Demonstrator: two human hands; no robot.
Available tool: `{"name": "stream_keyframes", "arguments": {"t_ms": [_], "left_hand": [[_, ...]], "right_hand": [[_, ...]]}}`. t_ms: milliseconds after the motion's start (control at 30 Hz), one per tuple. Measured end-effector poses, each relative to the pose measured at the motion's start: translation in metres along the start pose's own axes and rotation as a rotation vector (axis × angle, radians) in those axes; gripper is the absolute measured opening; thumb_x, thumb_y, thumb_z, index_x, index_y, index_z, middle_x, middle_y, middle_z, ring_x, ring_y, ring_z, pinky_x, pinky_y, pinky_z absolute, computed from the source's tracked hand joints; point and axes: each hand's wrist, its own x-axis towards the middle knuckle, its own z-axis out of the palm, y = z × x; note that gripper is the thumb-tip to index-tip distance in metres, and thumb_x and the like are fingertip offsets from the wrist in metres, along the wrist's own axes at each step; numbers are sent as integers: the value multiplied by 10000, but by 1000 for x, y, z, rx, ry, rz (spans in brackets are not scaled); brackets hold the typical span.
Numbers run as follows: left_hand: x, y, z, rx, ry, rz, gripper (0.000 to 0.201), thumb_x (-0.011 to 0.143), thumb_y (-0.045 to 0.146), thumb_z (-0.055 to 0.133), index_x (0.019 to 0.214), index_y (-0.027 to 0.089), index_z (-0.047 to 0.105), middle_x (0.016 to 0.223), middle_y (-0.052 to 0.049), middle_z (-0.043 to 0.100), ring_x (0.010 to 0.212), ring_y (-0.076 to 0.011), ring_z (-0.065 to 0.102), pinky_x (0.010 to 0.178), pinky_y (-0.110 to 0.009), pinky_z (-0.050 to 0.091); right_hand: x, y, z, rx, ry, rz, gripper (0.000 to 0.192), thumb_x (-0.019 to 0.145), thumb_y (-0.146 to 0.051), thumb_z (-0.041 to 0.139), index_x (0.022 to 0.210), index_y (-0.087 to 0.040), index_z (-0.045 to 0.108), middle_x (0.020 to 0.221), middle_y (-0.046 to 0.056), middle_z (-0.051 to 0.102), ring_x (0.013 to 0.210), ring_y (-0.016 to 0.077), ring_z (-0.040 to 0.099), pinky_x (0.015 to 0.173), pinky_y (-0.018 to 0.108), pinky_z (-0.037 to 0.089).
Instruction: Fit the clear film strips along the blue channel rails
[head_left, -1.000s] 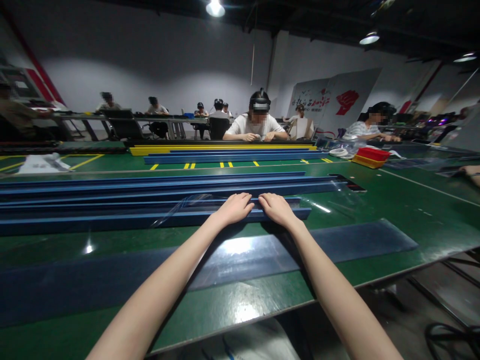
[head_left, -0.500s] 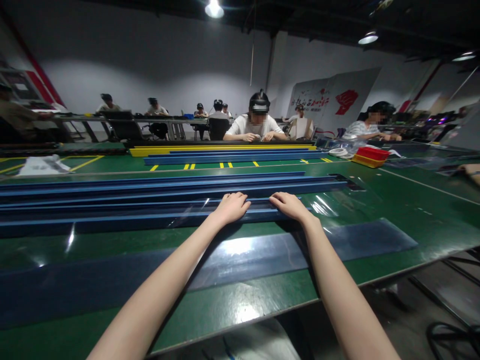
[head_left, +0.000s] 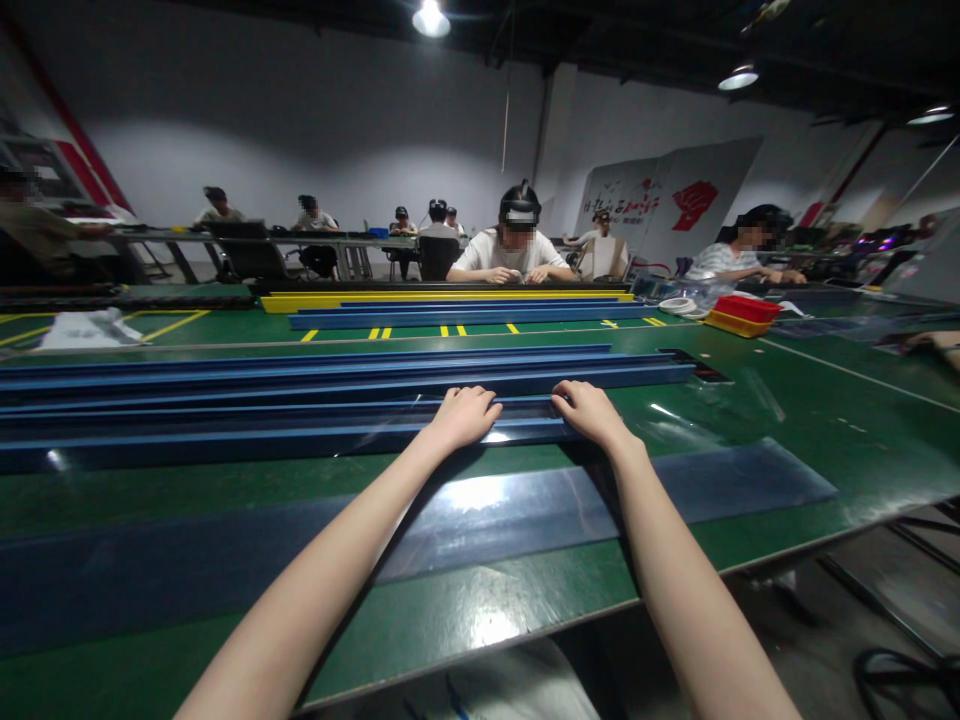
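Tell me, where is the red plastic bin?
The red plastic bin sits far off on the right of the green table, atop a yellow tray and beside white tape rolls.

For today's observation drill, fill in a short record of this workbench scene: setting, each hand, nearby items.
Setting: green table in a hall
Left hand: palm down on the nearest blue rail
Right hand: palm down on the same rail, apart from the left
Nearby: clear film, dark strip, red tray
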Motion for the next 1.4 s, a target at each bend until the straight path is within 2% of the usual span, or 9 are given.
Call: {"name": "stream_keyframes", "arguments": {"t_ms": [133, 233, 300, 567, 900, 1167, 1400], "left_hand": [[0, 0, 2, 3, 1, -10, 391, 901, 369, 267, 1093, 192, 559, 1135, -82, 580, 1072, -215, 501, 917, -358, 335], [0, 0, 2, 0, 11, -13, 387, 901, 369, 273, 1097, 190, 554, 1137, -83, 577, 1072, -216, 500, 920, -360, 331], [0, 1, 1, -1, 16, -10, 385, 900, 368, 279, 1100, 183, 551, 1137, -87, 575, 1070, -219, 503, 918, -362, 334], [-1, 2, -6, 16, 63, 4, 372, 892, 341, 310, 1122, 155, 534, 1144, -95, 562, 1069, -221, 501, 913, -360, 342], [-1, 1, -5, 22, 54, 2, 374, 893, 337, 300, 1101, 159, 555, 1140, -91, 569, 1063, -226, 507, 909, -374, 348], [-1, 1, -5, 34, 23, -15, 369, 897, 373, 302, 1124, 202, 538, 1146, -76, 569, 1066, -213, 505, 910, -352, 344], [0, -5, -6, 52, -80, -36, 390, 902, 378, 292, 1212, 219, 467, 1191, -96, 543, 1097, -238, 492, 920, -382, 344]], "right_hand": [[0, -18, 3, 70, 20, -113, 300, 863, -328, 411, 1031, -153, 587, 1043, 92, 618, 1014, 184, 522, 856, 268, 359], [1, -30, 6, 125, -9, -212, 334, 875, -352, 397, 1071, -144, 570, 1073, 101, 606, 1038, 177, 513, 873, 269, 360], [1, -34, 7, 140, -39, -228, 345, 880, -363, 390, 1089, -150, 563, 1082, 101, 605, 1042, 178, 514, 874, 275, 364], [4, -26, 8, 171, -68, -202, 359, 877, -380, 383, 1092, -166, 575, 1092, 90, 611, 1029, 178, 532, 882, 285, 366], [3, -7, 6, 179, -76, -176, 330, 870, -368, 395, 1054, -177, 590, 1071, 62, 626, 1005, 166, 549, 862, 253, 376], [0, -20, 4, 62, -64, -144, 329, 892, -351, 349, 1040, -167, 579, 1036, 94, 621, 995, 175, 542, 847, 266, 368], [-1, -23, 3, 90, -40, -150, 349, 886, -367, 359, 1078, -163, 567, 1090, 100, 597, 1031, 186, 517, 860, 272, 364]]}}
